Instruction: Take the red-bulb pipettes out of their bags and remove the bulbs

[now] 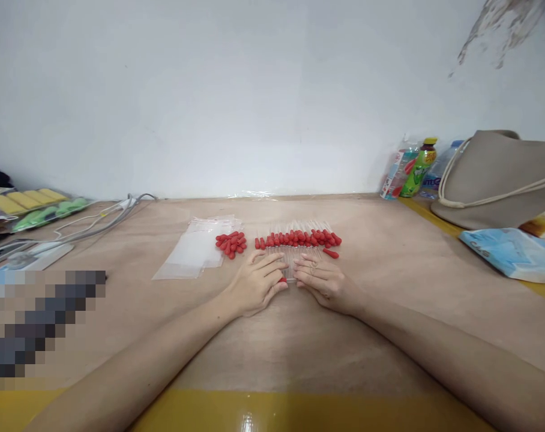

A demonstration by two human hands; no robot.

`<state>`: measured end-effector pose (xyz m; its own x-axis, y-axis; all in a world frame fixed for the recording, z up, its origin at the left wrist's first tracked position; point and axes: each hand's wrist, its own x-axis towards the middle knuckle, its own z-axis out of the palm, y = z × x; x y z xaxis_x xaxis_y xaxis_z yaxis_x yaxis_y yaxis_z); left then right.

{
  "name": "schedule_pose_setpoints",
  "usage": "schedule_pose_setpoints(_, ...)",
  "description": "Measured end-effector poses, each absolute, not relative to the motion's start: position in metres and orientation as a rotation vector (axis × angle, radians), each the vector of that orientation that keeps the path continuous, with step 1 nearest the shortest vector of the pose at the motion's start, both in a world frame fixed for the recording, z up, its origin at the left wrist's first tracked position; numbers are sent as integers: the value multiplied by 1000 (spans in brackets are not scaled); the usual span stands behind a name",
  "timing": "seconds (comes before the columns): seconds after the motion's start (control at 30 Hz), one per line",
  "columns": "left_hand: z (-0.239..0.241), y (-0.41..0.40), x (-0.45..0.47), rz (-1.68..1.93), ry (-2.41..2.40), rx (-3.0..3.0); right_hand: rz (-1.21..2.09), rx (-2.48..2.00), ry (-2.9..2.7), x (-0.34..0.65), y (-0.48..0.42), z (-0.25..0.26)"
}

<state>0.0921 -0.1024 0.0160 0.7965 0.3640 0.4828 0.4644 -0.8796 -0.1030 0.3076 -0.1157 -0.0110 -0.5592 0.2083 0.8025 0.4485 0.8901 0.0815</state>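
Near the middle of the table, my left hand [260,282] has its fingers closed around a red rubber bulb [282,279], mostly hidden by the fingers. Facing it, my right hand [324,281] is closed at the fingertips on a thin clear glass tube [292,280], a short piece of which shows between the hands. Just beyond my fingers lies a row of clear glass tubes [289,255]. Behind them runs a row of glass droppers with red bulbs [295,238]. One loose red bulb [331,253] lies beyond my right hand.
A pile of red bulbs [231,244] rests at the edge of some clear plastic bags [189,252] on the left. Cables [105,216] and packs of yellow and green items [33,204] are farther left. Bottles [419,168], a beige bag [502,180] and a blue packet [511,252] stand right.
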Motion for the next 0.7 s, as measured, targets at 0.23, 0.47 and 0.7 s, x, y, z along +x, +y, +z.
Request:
schedule_pose_setpoints(0.23,15,-104,93,-662,-631,-2785,-369,-449,-2177,311,-119,-12)
schedule_pose_setpoints(0.47,16,-98,67,-763,-944,-2684,-421,-856,-2052,340,-120,-8)
schedule_pose_setpoints(0.7,24,-85,55,-1117,-1340,-2640,-594,-1468,-1910,349,-114,-4)
